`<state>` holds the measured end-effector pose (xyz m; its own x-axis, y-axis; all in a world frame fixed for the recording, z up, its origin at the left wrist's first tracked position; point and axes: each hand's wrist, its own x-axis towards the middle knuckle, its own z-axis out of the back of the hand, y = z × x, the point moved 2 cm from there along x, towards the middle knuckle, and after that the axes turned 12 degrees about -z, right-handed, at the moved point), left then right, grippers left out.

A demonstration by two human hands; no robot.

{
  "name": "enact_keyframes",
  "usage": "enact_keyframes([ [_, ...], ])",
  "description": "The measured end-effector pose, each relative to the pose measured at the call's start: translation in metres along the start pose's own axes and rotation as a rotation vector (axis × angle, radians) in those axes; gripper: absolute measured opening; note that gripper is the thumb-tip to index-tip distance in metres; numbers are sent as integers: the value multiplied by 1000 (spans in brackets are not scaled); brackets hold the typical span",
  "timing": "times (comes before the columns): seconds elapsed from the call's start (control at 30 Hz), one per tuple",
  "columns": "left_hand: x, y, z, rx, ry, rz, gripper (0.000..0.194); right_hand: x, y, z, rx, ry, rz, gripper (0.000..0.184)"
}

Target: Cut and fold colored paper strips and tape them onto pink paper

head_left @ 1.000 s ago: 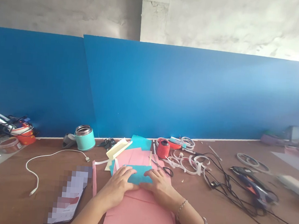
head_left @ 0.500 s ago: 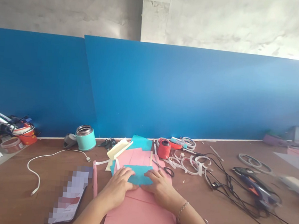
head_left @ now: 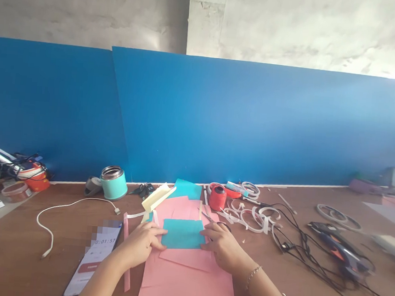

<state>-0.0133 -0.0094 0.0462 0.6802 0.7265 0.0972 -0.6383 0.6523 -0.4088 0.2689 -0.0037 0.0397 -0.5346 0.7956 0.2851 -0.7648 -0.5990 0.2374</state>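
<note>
A teal paper rectangle (head_left: 183, 234) lies flat on a stack of pink paper sheets (head_left: 186, 280) on the brown table. My left hand (head_left: 139, 244) rests at the rectangle's left edge, fingers curled with fingertips pressing on the paper. My right hand (head_left: 222, 246) sits at its right edge, fingers bent, pinching or pressing that edge. Black-handled scissors (head_left: 216, 221) lie just beyond my right hand.
A phone (head_left: 93, 264) showing a timer lies left of the pink sheets beside a white cable (head_left: 61, 207). A teal cup (head_left: 112, 182), red thread spool (head_left: 216, 196), white paper rings (head_left: 252, 215) and a glue gun (head_left: 339, 250) with black cords crowd the table. A blue board stands behind.
Both hands slid apart from on top of the teal paper to its left and right edges, uncovering it. The pink sheets shifted slightly.
</note>
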Motion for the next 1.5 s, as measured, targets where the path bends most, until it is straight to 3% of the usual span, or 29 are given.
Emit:
enact_keyframes([
  [0.1,-1,-1,3,3,-23,6,64,1,-3,5,5,-32,-23,39],
  [0.27,0,-4,5,-3,-48,15,59,2,7,17,18,-197,-104,30],
  [0.47,1,-6,6,-24,-63,59,49,4,20,-1,-31,-77,-72,15],
  [0.73,10,-23,14,27,-251,49,28,8,23,-4,-90,-58,-89,25],
  [0.87,17,-32,4,-40,-178,20,10,9,23,-2,-44,-41,-142,21],
  [1.17,21,-28,-5,39,-180,7,22,9,14,-7,111,-55,-308,23],
  [1.5,22,-17,-12,39,-223,148,20,11,7,-19,160,-119,-390,18],
])
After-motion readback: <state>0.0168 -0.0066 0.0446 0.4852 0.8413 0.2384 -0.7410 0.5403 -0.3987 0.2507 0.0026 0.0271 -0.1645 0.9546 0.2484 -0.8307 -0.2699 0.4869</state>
